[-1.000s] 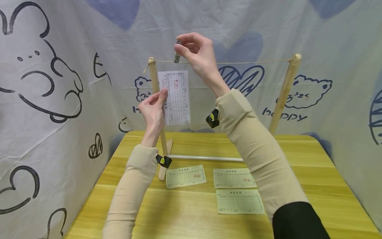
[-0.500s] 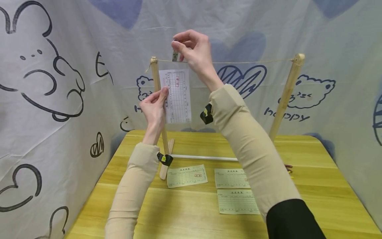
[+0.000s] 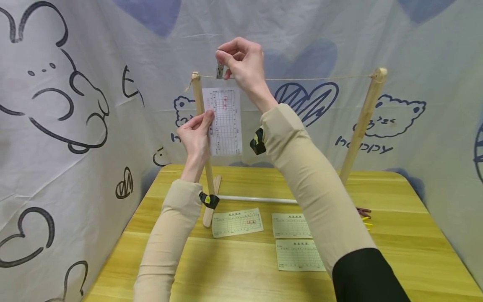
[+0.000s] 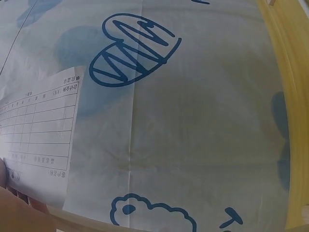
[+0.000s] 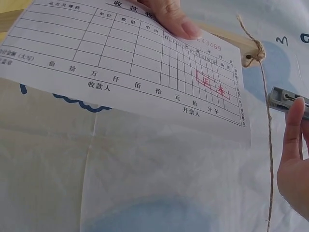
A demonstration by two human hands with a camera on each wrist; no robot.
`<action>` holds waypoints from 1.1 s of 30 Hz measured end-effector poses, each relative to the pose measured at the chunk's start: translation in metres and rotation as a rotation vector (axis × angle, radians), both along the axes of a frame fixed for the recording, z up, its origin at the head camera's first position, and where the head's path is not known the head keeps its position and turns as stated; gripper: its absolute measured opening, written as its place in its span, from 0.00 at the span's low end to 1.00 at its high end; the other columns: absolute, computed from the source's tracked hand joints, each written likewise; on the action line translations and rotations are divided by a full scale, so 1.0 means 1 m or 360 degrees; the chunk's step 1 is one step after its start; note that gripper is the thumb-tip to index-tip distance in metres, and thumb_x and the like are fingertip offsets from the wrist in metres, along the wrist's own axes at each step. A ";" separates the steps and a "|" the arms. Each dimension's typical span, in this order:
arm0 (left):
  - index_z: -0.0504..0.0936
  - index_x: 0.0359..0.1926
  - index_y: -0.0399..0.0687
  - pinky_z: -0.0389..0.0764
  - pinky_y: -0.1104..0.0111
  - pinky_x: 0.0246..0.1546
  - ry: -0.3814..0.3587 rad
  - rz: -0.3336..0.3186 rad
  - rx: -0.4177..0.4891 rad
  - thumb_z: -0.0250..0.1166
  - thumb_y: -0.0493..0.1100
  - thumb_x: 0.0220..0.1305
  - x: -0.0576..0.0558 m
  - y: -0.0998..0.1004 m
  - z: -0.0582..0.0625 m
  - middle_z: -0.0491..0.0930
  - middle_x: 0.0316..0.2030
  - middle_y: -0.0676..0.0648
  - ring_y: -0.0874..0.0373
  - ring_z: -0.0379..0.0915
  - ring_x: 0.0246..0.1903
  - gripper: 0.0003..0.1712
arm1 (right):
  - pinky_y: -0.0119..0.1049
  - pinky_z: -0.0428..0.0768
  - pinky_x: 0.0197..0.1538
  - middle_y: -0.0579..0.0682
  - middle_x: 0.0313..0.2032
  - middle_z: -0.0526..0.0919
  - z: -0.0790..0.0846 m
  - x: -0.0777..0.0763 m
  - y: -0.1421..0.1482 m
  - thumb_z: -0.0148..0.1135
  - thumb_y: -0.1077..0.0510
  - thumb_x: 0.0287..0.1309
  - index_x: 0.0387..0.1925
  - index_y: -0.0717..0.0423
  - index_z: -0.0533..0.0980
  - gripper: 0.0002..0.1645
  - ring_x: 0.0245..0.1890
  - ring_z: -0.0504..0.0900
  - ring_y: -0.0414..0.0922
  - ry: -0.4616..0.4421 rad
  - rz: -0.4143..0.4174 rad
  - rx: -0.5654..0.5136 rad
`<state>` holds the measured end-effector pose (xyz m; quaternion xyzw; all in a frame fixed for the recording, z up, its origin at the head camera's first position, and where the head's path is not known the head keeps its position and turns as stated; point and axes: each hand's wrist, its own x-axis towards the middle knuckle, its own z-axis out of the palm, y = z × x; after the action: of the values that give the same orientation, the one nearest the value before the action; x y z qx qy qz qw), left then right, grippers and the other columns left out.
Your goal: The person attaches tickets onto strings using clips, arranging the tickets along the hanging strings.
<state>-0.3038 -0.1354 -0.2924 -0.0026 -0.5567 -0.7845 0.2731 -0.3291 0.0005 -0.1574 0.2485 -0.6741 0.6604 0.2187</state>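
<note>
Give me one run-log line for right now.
left hand: pinches white form | right hand: holds gray clip beside string, contact unclear | white form: below string, unclipped | table: three pale green slips

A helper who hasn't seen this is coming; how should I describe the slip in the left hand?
On the table, find two wooden posts joined by a string. Below the string, by the left post, the left hand holds the slip. It is white; the other slips are pale green and lie on the table.
</note>
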 end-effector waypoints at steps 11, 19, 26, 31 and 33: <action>0.89 0.39 0.41 0.86 0.74 0.31 0.0007 -0.0025 0.0028 0.76 0.46 0.55 -0.002 -0.001 0.000 0.89 0.26 0.56 0.63 0.86 0.26 0.14 | 0.34 0.83 0.25 0.45 0.27 0.82 -0.001 -0.002 -0.002 0.68 0.63 0.61 0.40 0.68 0.82 0.10 0.26 0.82 0.41 -0.0018 -0.0055 0.0074; 0.89 0.40 0.40 0.87 0.74 0.32 0.0017 -0.0036 0.0033 0.76 0.45 0.56 -0.002 -0.003 0.001 0.89 0.27 0.56 0.63 0.86 0.27 0.15 | 0.40 0.86 0.28 0.42 0.25 0.80 -0.003 -0.002 -0.004 0.68 0.62 0.62 0.41 0.67 0.83 0.10 0.26 0.81 0.40 -0.0031 -0.0104 0.0171; 0.88 0.41 0.39 0.86 0.75 0.31 0.0008 -0.0032 0.0024 0.76 0.45 0.56 -0.004 -0.003 0.003 0.89 0.26 0.56 0.63 0.85 0.26 0.16 | 0.38 0.86 0.28 0.42 0.26 0.79 -0.001 -0.002 -0.005 0.67 0.61 0.63 0.42 0.65 0.83 0.10 0.28 0.81 0.40 -0.0108 -0.0136 0.0254; 0.87 0.43 0.35 0.86 0.75 0.30 0.0026 -0.0020 0.0006 0.75 0.44 0.57 -0.005 -0.004 0.004 0.89 0.25 0.57 0.65 0.85 0.25 0.18 | 0.36 0.86 0.29 0.44 0.27 0.79 0.002 -0.002 -0.005 0.67 0.61 0.63 0.42 0.64 0.83 0.10 0.28 0.81 0.41 -0.0186 -0.0140 0.0300; 0.87 0.43 0.34 0.86 0.75 0.30 0.0030 -0.0014 0.0003 0.75 0.44 0.57 -0.005 -0.004 0.004 0.88 0.25 0.57 0.65 0.85 0.25 0.19 | 0.35 0.86 0.29 0.44 0.27 0.80 0.003 -0.002 -0.006 0.68 0.61 0.62 0.42 0.64 0.83 0.10 0.29 0.82 0.43 -0.0218 -0.0134 0.0309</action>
<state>-0.3088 -0.1390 -0.2885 -0.0122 -0.5533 -0.7862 0.2748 -0.3308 -0.0052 -0.1546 0.1942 -0.7580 0.5977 0.1746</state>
